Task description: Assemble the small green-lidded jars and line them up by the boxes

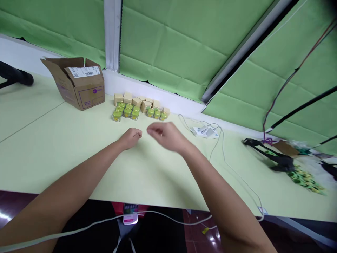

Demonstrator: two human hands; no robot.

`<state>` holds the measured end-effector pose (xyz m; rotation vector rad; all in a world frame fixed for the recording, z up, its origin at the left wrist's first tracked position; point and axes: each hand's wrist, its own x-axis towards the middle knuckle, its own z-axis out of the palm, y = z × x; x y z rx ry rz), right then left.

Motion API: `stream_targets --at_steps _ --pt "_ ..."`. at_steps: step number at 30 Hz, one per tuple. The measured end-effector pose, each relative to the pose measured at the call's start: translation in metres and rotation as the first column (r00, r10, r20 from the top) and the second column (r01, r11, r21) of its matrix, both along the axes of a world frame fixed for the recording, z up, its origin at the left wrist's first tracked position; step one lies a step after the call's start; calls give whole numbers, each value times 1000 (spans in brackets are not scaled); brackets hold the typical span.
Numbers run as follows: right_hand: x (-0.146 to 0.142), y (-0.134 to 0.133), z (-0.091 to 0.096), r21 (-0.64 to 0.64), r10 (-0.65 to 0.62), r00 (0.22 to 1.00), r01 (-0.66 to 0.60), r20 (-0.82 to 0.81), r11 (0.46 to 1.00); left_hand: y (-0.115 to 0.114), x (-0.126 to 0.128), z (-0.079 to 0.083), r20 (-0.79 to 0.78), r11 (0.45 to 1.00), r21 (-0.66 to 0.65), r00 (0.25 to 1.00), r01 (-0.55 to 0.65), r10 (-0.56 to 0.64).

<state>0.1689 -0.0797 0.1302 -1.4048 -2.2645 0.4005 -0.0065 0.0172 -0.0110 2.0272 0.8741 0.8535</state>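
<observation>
My left hand [131, 137] rests on the pale green table [52, 147] with its fingers curled into a loose fist, and nothing shows in it. My right hand [165, 135] hovers just to the right of it, fingers curled inward and slightly blurred. Beyond both hands, near the wall, stand several small green jars [127, 111] and several small tan boxes [137, 101] in a cluster. Neither hand touches them.
An open cardboard box [79, 82] lies on its side at the back left. A white power adapter with cables [205, 131] sits right of the jars. A black tripod leg [268, 153] and green stickers [305, 177] lie at far right. A phone [130, 213] lies below the table edge.
</observation>
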Motion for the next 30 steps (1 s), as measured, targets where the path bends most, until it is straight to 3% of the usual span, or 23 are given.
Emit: stream_targets --at_steps 3,5,7,9,11,15,21,24,27,30 --pt "-11 -86 -1 -234 211 978 -205 -2 950 -5 -3 -2 -3 1000 4 1000 5 -5" --pt "-11 -129 -13 -420 327 943 -324 -67 848 -9 -4 -3 -15 1000 15 1000 16 -16" --pt "-6 -157 -33 -538 360 927 -356 -104 764 -14 -4 -2 -27 999 31 999 28 -28" --pt "-2 -172 -54 -530 303 949 -302 -87 793 -18 -3 0 -43 998 52 998 45 -43" --pt "-1 -179 -71 -495 153 981 -192 -119 848 -21 -1 3 -70 996 65 996 63 -59" --pt "-1 -181 -93 -463 -8 972 -106 -237 880 -26 1 7 -151 994 68 986 84 -73" --pt "6 -165 -128 -633 -283 850 -75 -445 770 -27 3 4 -265 993 93 963 75 -48" --pt "7 -159 -138 -646 -388 745 -74 -542 760 -28 4 2 -291 993 101 956 58 -26" --pt "7 -161 -143 -588 -398 752 16 -526 809 -27 4 -1 -289 994 102 957 31 0" --pt "2 -176 -159 -346 -334 843 191 -421 919 -27 4 -2 -286 995 94 958 24 4"
